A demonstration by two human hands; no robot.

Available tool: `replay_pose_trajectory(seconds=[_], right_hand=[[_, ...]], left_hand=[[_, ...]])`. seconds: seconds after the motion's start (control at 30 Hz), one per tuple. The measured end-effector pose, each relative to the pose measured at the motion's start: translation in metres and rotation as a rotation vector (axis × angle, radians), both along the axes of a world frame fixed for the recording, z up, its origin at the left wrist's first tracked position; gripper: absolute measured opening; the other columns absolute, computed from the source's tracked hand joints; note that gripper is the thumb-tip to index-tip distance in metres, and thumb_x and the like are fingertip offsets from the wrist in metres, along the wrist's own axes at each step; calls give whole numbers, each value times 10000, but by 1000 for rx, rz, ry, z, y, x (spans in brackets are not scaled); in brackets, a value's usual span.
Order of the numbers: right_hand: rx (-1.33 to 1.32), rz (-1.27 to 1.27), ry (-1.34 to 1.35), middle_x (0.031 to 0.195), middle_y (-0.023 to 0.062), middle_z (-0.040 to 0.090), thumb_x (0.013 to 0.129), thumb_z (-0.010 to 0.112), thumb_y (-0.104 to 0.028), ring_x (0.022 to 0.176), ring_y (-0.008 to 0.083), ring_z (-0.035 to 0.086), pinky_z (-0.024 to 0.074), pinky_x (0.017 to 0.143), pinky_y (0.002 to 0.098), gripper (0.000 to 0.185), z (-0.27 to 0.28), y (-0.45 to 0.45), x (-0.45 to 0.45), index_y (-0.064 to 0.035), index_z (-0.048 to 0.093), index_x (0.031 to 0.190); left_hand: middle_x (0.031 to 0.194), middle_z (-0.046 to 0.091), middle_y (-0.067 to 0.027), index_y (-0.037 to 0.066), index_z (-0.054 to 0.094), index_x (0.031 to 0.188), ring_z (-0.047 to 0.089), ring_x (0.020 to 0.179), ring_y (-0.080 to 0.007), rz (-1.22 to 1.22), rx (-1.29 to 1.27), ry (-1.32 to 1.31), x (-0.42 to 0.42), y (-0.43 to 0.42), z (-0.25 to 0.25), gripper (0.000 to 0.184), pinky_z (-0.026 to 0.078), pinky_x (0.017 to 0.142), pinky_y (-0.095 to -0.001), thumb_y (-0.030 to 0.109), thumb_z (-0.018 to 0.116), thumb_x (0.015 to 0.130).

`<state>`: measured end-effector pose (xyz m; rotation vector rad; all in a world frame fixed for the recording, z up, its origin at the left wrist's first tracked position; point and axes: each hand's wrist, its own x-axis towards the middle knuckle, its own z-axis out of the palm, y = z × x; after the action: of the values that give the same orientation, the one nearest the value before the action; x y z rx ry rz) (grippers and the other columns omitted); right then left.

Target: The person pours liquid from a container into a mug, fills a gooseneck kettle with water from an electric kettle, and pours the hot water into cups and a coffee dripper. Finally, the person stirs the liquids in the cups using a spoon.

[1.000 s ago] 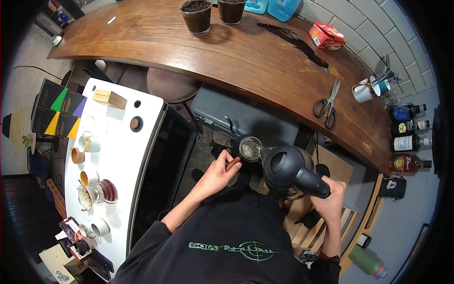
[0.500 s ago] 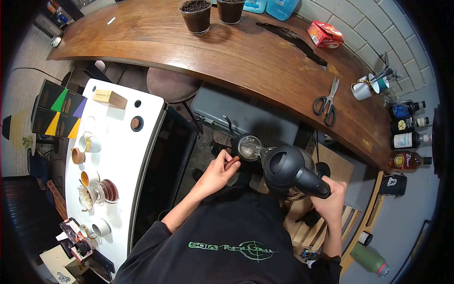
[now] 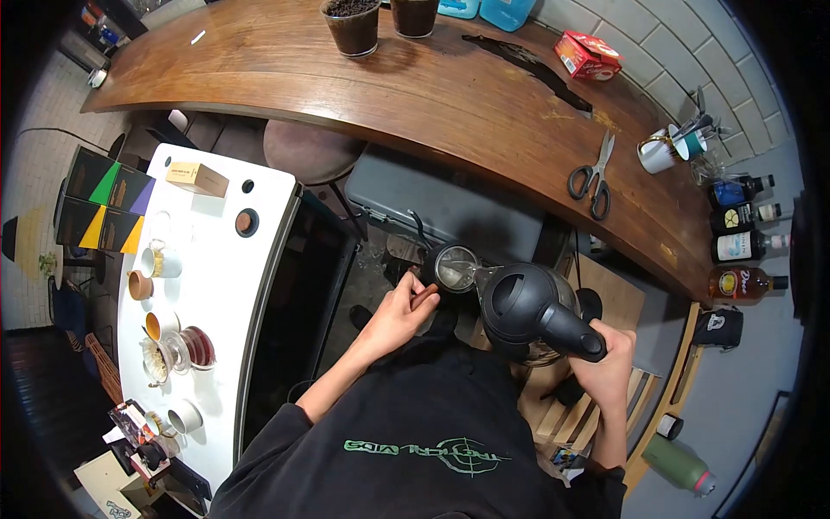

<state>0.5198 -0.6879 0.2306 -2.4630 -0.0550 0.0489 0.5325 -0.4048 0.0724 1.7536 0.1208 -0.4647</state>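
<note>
My left hand (image 3: 398, 310) grips the brown wooden handle (image 3: 424, 297) of a black gooseneck kettle (image 3: 435, 270) held in front of my body. Its top is open, and its thin curved spout (image 3: 418, 227) points away from me. In my right hand (image 3: 608, 363) is the handle of a black electric kettle (image 3: 521, 303), tilted so that its lip meets the gooseneck kettle's opening. Clear water (image 3: 458, 269) shows at that opening. How full either kettle is, I cannot tell.
At the left, a white counter (image 3: 216, 329) carries cups and a glass dripper with a paper filter (image 3: 157, 362). Across the front runs a wooden bar top (image 3: 346, 95) with scissors (image 3: 593, 176), a red box (image 3: 588, 55) and plastic cups of dark grounds (image 3: 353, 30). Bottles (image 3: 739, 246) line the right.
Both hands keep the two kettles in nearly the same pose, the electric kettle still tipped over the gooseneck kettle. The view has shifted slightly.
</note>
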Motion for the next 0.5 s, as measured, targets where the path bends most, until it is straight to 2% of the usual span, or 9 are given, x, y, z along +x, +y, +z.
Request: replay_pose_trajectory(seconds=[0.33,0.5], right_hand=[[-10,0,-9,552,170,502,657,698,-23,480,243,574,426,519,296,105,4,2,-7,11,603,687],[-12,1,4,548,166,509,656,697,-21,481,247,584,428,517,294,97,4,1,-9,10,611,688]], left_hand=[[667,547,-121,40,416,955,494,609,-176,-20,30,-9,-5,1,3,308,410,602,-350,281,608,973],[665,562,-126,40,414,956,504,610,-175,4,13,-39,-7,-1,3,307,414,604,-352,278,608,975]])
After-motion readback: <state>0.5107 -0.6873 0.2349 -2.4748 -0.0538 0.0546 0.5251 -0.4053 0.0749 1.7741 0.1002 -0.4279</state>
